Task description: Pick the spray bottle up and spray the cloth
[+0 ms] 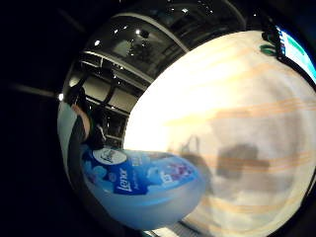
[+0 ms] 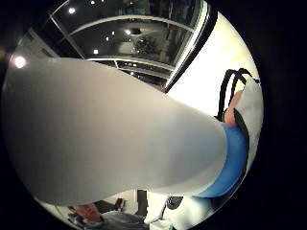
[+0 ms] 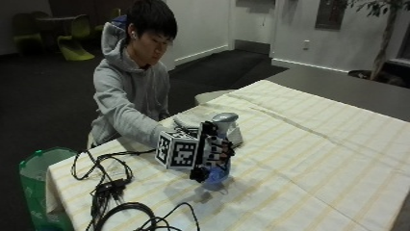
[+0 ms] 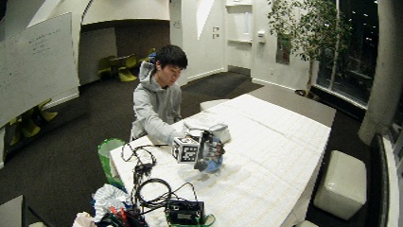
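The gloved right hand point(image 3: 214, 154) is wrapped around the spray bottle point(image 3: 221, 144), holding it upright just above the striped tablecloth point(image 3: 320, 159), apparently to bring the nozzle to bear on the cloth.

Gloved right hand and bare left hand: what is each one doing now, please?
Black-gloved right hand: fingers curled round the blue plastic spray bottle, held above the striped tablecloth.
Bare left hand: cannot be told, hidden.
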`<state>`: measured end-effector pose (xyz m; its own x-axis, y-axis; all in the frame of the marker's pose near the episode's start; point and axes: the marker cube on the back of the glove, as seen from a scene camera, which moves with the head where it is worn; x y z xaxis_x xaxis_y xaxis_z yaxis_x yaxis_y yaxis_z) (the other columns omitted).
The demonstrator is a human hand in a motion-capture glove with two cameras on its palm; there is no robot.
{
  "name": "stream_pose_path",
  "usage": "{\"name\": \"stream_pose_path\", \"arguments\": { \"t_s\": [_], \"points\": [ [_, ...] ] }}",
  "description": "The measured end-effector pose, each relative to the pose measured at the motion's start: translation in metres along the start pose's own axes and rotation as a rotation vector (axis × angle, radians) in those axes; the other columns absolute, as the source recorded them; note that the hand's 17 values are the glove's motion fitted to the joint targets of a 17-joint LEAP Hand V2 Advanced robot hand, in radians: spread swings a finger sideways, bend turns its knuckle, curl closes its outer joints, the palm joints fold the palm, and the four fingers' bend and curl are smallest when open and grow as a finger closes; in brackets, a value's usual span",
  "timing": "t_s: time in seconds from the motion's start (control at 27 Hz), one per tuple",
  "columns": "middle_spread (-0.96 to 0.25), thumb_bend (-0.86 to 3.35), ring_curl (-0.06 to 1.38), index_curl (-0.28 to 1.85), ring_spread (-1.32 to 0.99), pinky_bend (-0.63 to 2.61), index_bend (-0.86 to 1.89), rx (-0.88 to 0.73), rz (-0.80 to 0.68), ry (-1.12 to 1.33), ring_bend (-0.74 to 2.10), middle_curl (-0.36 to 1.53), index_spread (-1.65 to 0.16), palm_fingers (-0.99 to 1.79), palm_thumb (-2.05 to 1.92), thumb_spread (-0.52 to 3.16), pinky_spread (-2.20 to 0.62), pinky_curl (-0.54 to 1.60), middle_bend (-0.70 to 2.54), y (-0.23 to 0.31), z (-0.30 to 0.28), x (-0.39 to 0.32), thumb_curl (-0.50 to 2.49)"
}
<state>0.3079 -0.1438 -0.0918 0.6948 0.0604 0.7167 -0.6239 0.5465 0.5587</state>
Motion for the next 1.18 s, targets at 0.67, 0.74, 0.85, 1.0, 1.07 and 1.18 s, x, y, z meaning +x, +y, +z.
{"name": "stream_pose_path", "arguments": {
  "t_s": [0.67, 0.74, 0.85, 1.0, 1.07, 1.18],
  "points": [
    [-0.03, -0.04, 0.45, 0.53, -0.18, 0.34, 0.48, -0.154, -0.214, 0.332, 0.47, 0.48, -0.18, 1.39, 1.02, -0.10, -0.27, 0.41, 0.60, 0.021, -0.089, -0.136, 0.64],
    [-0.03, -0.03, 0.45, 0.53, -0.18, 0.34, 0.49, -0.178, -0.240, 0.399, 0.47, 0.48, -0.18, 1.39, 1.03, -0.11, -0.27, 0.41, 0.60, 0.026, -0.093, -0.152, 0.64],
    [-0.03, -0.03, 0.45, 0.54, -0.18, 0.34, 0.49, -0.213, -0.284, 0.501, 0.47, 0.49, -0.18, 1.39, 1.03, -0.12, -0.28, 0.41, 0.61, 0.037, -0.096, -0.174, 0.64],
    [-0.02, -0.03, 0.45, 0.54, -0.17, 0.34, 0.49, -0.289, -0.371, 0.691, 0.48, 0.49, -0.18, 1.39, 1.03, -0.13, -0.28, 0.41, 0.62, 0.056, -0.091, -0.191, 0.65],
    [-0.02, -0.03, 0.45, 0.54, -0.17, 0.34, 0.49, -0.335, -0.415, 0.809, 0.48, 0.49, -0.18, 1.39, 1.03, -0.13, -0.28, 0.41, 0.62, 0.067, -0.084, -0.194, 0.65],
    [-0.02, -0.03, 0.45, 0.54, -0.17, 0.34, 0.49, -0.402, -0.455, 0.935, 0.48, 0.48, -0.18, 1.39, 1.03, -0.14, -0.28, 0.41, 0.62, 0.085, -0.071, -0.187, 0.65]
  ]
}}
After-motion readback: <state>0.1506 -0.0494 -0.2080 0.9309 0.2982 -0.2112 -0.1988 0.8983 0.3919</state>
